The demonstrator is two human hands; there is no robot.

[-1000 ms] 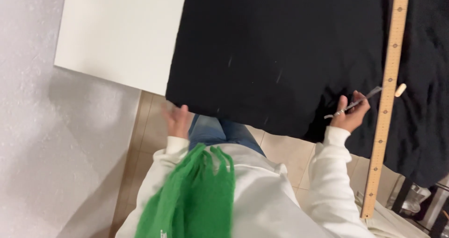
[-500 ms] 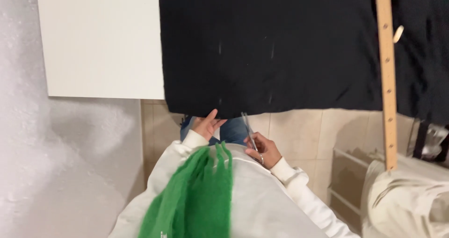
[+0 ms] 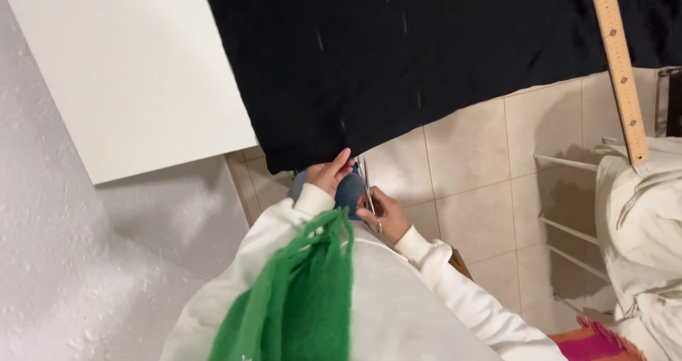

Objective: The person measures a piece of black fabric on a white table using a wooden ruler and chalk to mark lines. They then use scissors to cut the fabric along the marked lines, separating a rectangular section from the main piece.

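A large black cloth (image 3: 426, 56) lies over a white table (image 3: 135, 77) and hangs past its near edge. My left hand (image 3: 329, 173) pinches the cloth's lower edge near its left corner. My right hand (image 3: 380, 212) holds a pair of metal scissors (image 3: 368, 190), blades pointing up at the cloth edge right beside my left fingers. A long wooden ruler (image 3: 619, 63) rests on the cloth at the far right. I wear a white sweater and a green fringed scarf (image 3: 298, 297).
Beige floor tiles (image 3: 483, 183) lie below the table edge. A white wire rack (image 3: 568, 212) and a bundle of cream fabric (image 3: 643, 226) stand at the right. A rough white wall (image 3: 78, 261) fills the left. Something pink and orange (image 3: 593, 343) shows at the bottom right.
My right hand came from beside the ruler to the cloth's lower left edge with the scissors. My left hand rose and gripped the hem. The view shifted left.
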